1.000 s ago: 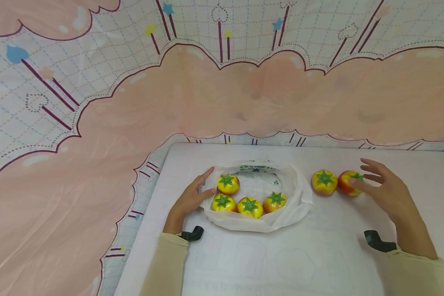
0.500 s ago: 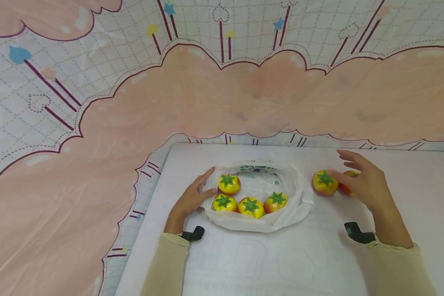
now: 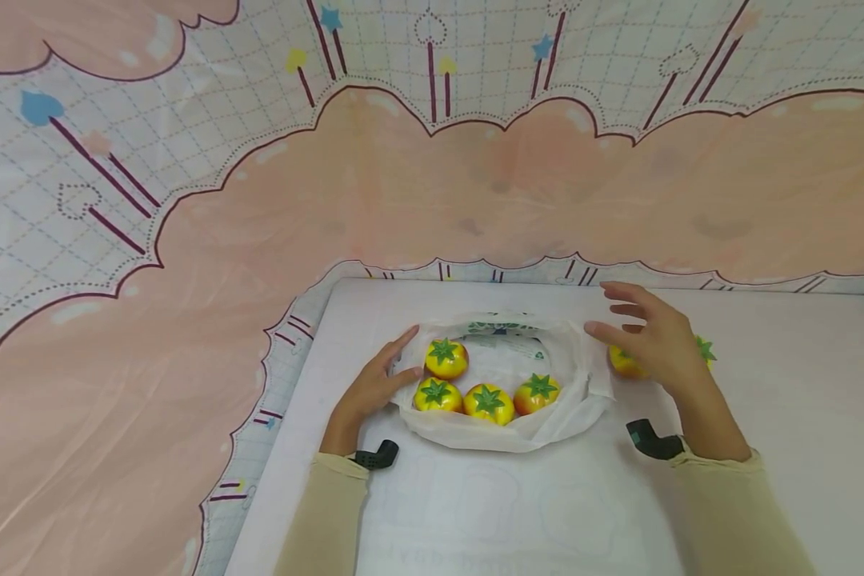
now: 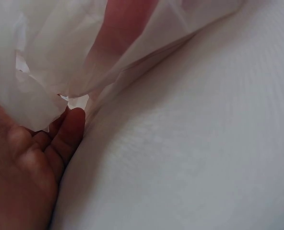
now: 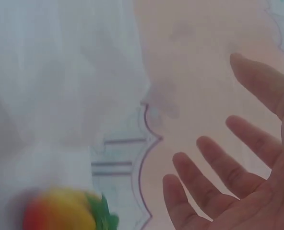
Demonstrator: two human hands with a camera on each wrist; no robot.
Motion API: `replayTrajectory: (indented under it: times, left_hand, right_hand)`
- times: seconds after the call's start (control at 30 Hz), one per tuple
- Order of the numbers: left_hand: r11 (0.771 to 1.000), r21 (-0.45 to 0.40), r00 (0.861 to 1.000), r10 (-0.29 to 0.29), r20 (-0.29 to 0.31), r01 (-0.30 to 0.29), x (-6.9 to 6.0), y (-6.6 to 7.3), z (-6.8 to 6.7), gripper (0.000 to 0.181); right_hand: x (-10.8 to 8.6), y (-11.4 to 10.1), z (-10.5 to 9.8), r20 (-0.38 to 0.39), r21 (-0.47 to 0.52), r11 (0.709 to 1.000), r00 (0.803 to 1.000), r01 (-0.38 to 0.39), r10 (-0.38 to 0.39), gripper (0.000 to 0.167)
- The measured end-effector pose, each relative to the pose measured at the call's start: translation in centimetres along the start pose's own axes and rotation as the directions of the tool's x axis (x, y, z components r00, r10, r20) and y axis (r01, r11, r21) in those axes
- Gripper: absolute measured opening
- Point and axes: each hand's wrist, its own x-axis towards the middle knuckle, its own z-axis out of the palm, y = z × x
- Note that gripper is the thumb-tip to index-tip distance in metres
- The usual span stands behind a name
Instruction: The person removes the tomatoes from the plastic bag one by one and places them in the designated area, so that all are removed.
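Observation:
A white plastic bag [image 3: 461, 438] lies with its mouth spread wide in the head view. Inside it sit several glossy yellow-and-red toy fruits [image 3: 488, 404] with green star-shaped tops. My left hand [image 3: 367, 390] holds the bag's left rim; in the left wrist view, fingers [image 4: 71, 129] curl by the thin plastic. My right hand [image 3: 655, 344], fingers spread and holding nothing, hovers right of the bag. It partly hides two more such fruits, a nearer-left toy fruit [image 3: 622, 364] and a right toy fruit [image 3: 706, 350]. The right wrist view shows a blurred fruit [image 5: 60, 211] below the hand [image 5: 257, 177].
Everything rests on a white tabletop [image 3: 504, 512]. A peach-and-white patterned cloth [image 3: 475, 192] hangs behind the table and along its left side. A dark wrist-worn device [image 3: 378, 454] shows at the left sleeve, and another device [image 3: 654, 442] at the right sleeve.
My right hand has moved left from beside the far-right fruit, passing over the two loose fruits towards the bag. The left hand and the bag have stayed in place.

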Motion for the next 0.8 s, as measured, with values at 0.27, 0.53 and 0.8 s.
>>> replayTrajectory:
  times: [0.27, 0.53, 0.8]
  left_hand:
    - [1.0, 0.004, 1.0, 0.003, 0.006, -0.003, 0.1, -0.1, -0.1, 0.073]
    - [1.0, -0.004, 1.0, 0.011, 0.009, -0.011, 0.1, 0.0, -0.2, 0.073]
    - [1.0, -0.007, 1.0, 0.02, 0.016, -0.02, 0.1, 0.1, -0.2, 0.075]
  right_hand:
    - [0.6, -2.2, 2.6, 0.044, 0.045, 0.998, 0.998, 0.048, -0.05, 0.076]
    - [1.3, -3.9, 5.7, 0.103, 0.11, 0.991, 0.991, 0.07, -0.081, 0.067]
    - [1.7, -5.3, 9.0, 0.156, 0.133, 0.989, 0.984, 0.068, -0.089, 0.065]
